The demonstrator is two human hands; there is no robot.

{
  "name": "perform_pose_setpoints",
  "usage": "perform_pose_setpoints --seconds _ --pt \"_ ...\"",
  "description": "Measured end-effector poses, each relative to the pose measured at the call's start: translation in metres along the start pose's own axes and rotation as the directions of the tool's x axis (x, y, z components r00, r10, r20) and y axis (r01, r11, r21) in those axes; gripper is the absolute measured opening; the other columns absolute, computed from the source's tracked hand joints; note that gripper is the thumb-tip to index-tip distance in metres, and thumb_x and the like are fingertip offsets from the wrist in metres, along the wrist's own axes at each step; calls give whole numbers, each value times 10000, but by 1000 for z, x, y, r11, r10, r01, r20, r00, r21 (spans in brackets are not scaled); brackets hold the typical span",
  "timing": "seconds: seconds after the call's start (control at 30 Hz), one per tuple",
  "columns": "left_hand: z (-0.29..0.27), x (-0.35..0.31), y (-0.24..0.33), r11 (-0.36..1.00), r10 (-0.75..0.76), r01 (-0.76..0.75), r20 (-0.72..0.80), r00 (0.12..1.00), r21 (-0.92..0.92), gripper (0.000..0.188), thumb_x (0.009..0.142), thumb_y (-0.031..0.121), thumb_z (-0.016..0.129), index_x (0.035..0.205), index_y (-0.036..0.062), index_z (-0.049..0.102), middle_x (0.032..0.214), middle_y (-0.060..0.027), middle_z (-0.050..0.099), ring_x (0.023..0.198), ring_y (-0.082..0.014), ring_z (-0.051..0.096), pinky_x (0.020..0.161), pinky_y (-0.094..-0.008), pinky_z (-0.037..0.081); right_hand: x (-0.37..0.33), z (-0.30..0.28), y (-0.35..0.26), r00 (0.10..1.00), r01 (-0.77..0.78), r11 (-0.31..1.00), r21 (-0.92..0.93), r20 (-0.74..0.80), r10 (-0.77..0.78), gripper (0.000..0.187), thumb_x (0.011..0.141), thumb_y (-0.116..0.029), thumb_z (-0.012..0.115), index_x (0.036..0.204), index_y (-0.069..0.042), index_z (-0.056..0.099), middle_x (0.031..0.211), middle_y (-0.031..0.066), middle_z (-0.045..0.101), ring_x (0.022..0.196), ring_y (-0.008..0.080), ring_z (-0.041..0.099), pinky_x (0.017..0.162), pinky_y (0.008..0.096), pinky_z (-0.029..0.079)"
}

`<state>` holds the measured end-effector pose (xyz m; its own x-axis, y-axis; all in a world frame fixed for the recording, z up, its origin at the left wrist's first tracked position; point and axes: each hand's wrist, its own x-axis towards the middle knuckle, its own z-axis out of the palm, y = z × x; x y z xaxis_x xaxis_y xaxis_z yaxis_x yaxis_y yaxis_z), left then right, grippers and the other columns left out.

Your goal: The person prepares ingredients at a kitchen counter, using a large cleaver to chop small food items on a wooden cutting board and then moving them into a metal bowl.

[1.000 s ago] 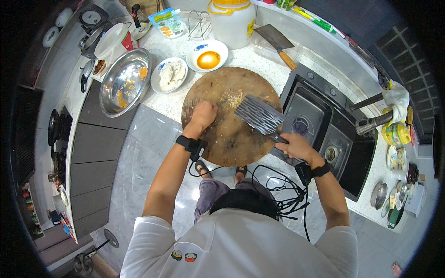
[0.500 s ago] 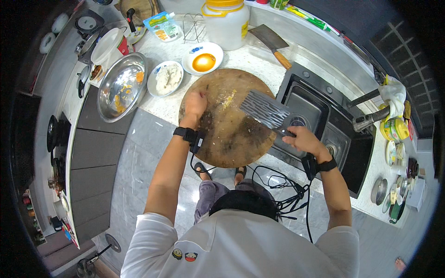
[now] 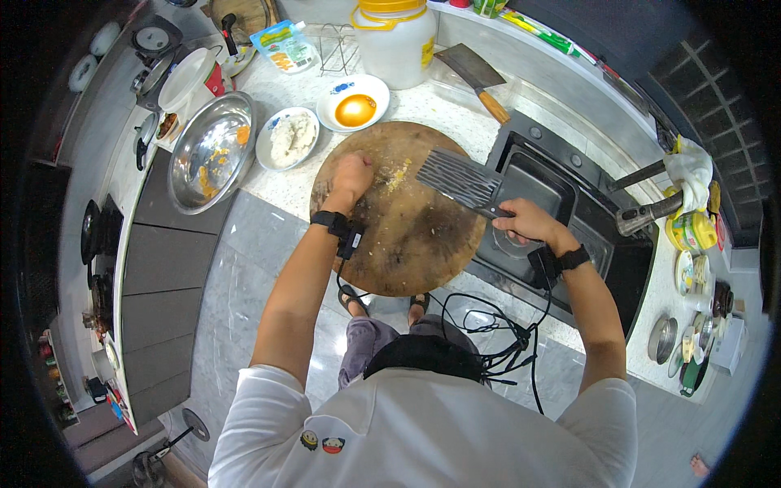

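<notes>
Board [image 3: 390, 260]: round, wooden.
Right hand [image 3: 523, 221]: gripping handle of cleaver [image 3: 462, 180] angled over board's right side.
Left hand [image 3: 352, 174]: curled at board's left; cannot tell if gripping anything.
Yellow bits [image 3: 398, 176]: on board's upper middle.

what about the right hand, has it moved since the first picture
Yes: judged against the sink, the right hand has shifted forward, away from the body, and slightly right.

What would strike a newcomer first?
Probably the broad, dark, pale-streaked metal cleaver in the right grip, over the right side of the round brown wooden board. Next, the round shiny steel bowl to the board's left, then the white bowl of amber liquid beyond the board.
</notes>
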<state>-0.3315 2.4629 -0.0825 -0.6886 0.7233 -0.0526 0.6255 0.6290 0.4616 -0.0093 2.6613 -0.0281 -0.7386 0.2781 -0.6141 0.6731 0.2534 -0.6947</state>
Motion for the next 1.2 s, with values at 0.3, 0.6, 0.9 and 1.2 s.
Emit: perform_pose_setpoints --seconds 0.3,0.6,0.9,1.2 --pt "4 -8 9 967 82 -74 21 996 -245 185 809 99 568 940 38 683 923 -194 676 887 -345 651 791 -398 510 3 8 -27 995 92 996 3 23 -92 267 857 -267 657 849 -6 602 600 33 542 451 118 508 411 274 380" --pt "-13 -40 6 991 5 -4 3 1000 -136 211 815 123 613 996 26 660 901 -191 677 862 -343 651 767 -389 512 -67 -10 38 986 34 997 72 -165 -22 276 856 -240 664 905 28 616 600 45 556 436 108 488 407 274 373" --pt "-12 -78 -6 938 -102 81 -45 994 -337 252 827 121 643 1059 24 656 933 -123 699 831 -216 666 762 -331 517 -76 -17 76 993 -39 990 139 -102 54 229 865 -210 662 855 13 610 583 28 537 413 93 479 393 264 362" --pt "-24 -102 -38 898 -221 145 -141 965 -416 198 858 98 636 1036 12 653 860 -56 685 762 -123 631 697 -267 504 -46 -26 66 997 -13 994 111 -76 21 242 851 -215 675 917 12 628 574 24 538 409 98 486 380 259 358"
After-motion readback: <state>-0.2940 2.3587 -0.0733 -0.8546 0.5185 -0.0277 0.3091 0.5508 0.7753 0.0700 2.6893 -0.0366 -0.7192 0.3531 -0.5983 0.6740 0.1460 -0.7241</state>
